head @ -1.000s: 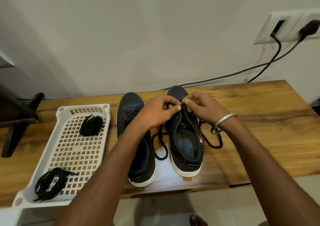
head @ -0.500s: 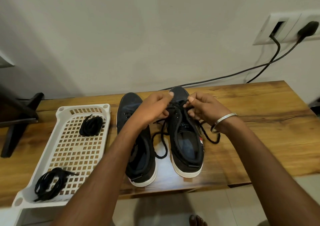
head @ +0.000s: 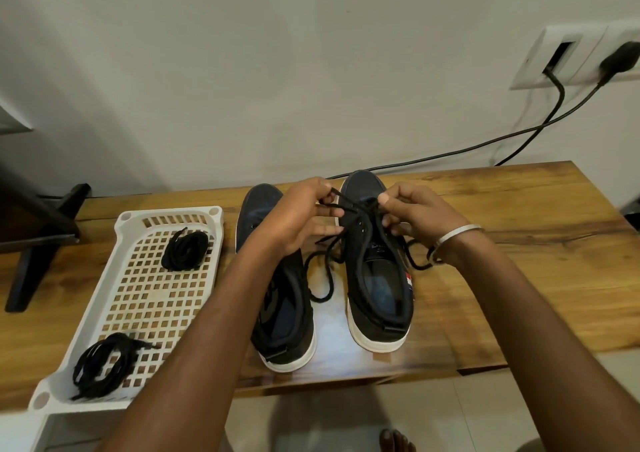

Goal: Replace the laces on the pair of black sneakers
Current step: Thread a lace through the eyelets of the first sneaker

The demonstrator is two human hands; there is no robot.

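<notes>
Both hands pinch the limp black lace (head: 349, 209) over the right sneaker (head: 377, 271) on the counter (head: 519, 278): left hand (head: 298, 216), right hand (head: 412, 216); soft, light cord, best gripped near its stiff tip

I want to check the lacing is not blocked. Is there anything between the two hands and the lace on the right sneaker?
Nothing visible is. The left hand and the right hand both already pinch the black lace above the right sneaker, near its front eyelets.
</notes>
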